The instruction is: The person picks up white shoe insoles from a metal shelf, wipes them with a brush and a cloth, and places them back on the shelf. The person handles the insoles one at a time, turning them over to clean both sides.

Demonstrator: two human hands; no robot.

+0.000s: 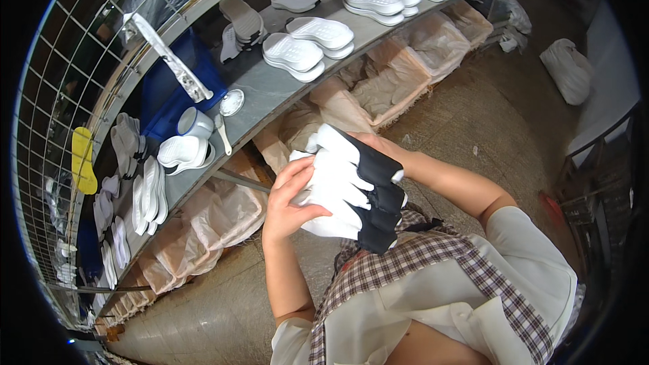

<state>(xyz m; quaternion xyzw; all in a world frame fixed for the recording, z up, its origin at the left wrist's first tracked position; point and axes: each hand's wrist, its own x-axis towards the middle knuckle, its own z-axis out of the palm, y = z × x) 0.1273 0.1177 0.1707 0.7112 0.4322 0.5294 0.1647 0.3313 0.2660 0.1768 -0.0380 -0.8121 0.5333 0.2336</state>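
Observation:
In front of my body I hold a stack of several white shoe soles [334,179] with black end sections, tilted and seen edge-on. My left hand [287,203] grips the stack's white side, thumb toward me and fingers over the far edge. On the far right side, my right hand [378,145] is closed on the black end; most of its fingers are hidden behind the soles. More white soles [294,53] lie in pairs and small stacks on the long grey bench [253,94] beyond my hands.
Pink-lined baskets [382,84] stand under the bench. On it are a white mug [195,123], a brush [223,134], a round white lid [232,103] and a blue bin [162,98]. Wire mesh [74,47] rises behind, with a yellow insole [82,160]. A white sack [566,71] rests on the floor.

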